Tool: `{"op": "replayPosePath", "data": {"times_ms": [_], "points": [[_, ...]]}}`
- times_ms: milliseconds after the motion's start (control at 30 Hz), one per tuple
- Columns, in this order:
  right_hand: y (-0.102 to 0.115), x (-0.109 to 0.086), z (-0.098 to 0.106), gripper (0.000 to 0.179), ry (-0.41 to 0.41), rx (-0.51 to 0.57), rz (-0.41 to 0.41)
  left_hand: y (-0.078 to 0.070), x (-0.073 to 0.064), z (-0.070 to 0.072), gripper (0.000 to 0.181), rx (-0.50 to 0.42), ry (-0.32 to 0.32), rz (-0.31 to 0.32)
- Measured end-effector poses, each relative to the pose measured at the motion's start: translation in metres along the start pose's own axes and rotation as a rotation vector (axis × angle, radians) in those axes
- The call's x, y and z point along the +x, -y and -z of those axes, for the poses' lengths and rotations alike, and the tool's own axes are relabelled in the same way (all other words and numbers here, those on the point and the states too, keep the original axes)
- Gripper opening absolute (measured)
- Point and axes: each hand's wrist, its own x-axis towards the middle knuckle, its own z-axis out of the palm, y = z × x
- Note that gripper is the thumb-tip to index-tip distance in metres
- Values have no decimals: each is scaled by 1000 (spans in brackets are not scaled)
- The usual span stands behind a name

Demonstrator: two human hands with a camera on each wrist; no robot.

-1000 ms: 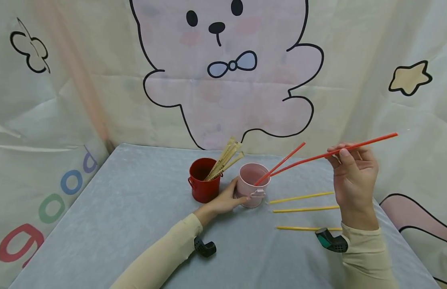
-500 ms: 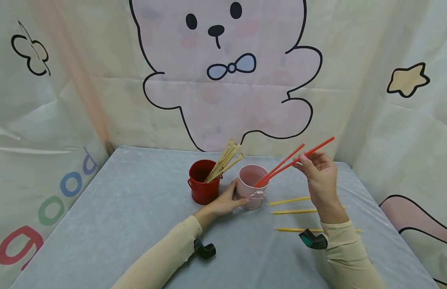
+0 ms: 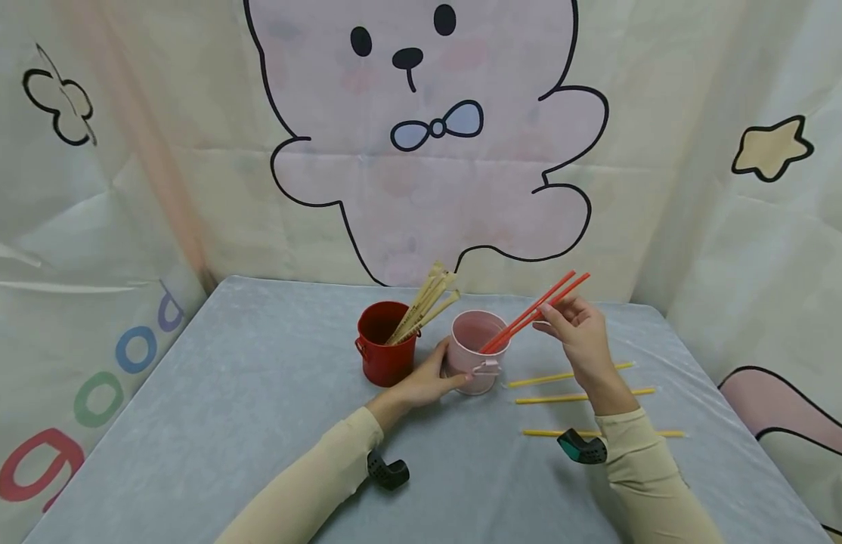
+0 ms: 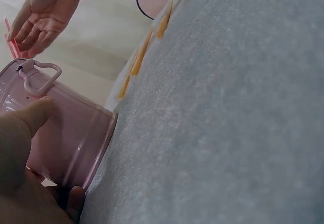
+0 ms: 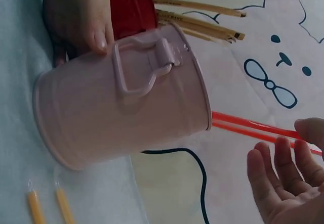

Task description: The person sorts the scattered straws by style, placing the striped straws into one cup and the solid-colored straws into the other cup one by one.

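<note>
A small pink bucket [image 3: 467, 361] stands on the table, and my left hand [image 3: 418, 384] grips its left side, thumb close to the folded wire handle [image 4: 44, 85]. One red straw [image 3: 547, 294] leans inside it. With thumb and fingers my right hand [image 3: 579, 338] pinches a second red straw [image 3: 580, 282], whose lower end is inside the bucket beside the first. In the right wrist view the thumb lies on the upper of two straws [image 5: 253, 123], the other fingers below. The straws' bottom ends are hidden by the bucket wall.
Left of the pink bucket stands a red bucket [image 3: 387, 364] holding several printed, tan paper-wrapped sticks [image 3: 422, 304]. Three yellow straws, in what look like clear wrappers, lie on the table to the right; the middle straw [image 3: 550, 399] passes under my right forearm. Blue-grey cloth [image 3: 258, 378] covers the table.
My right hand has moved left and a little down, carrying the red straw further into the pink bucket, close alongside the first. The left hand has kept its grip.
</note>
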Motion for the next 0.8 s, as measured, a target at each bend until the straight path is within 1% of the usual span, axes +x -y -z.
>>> {"op": "replayPosePath", "data": {"times_ms": [167, 267, 400, 567, 667, 800], "points": [[-5, -1, 3, 11, 53, -167, -66, 1, -1, -1, 88, 8, -4, -4], [-6, 0, 5, 22, 78, -271, -77, 0, 0, -2, 87, 14, -6, -13], [-3, 0, 9, 33, 99, -371, -70, -1, 0, -2, 87, 19, -9, -12], [2, 2, 18, 39, 154, -424, -58, -1, 2, -2, 86, 17, -16, -29], [6, 3, 27, 33, 188, -433, -50, 0, 2, -3, 85, 19, -16, -31], [10, 3, 36, 26, 220, -447, -58, 0, 2, -2, 86, 13, -17, -17]]}}
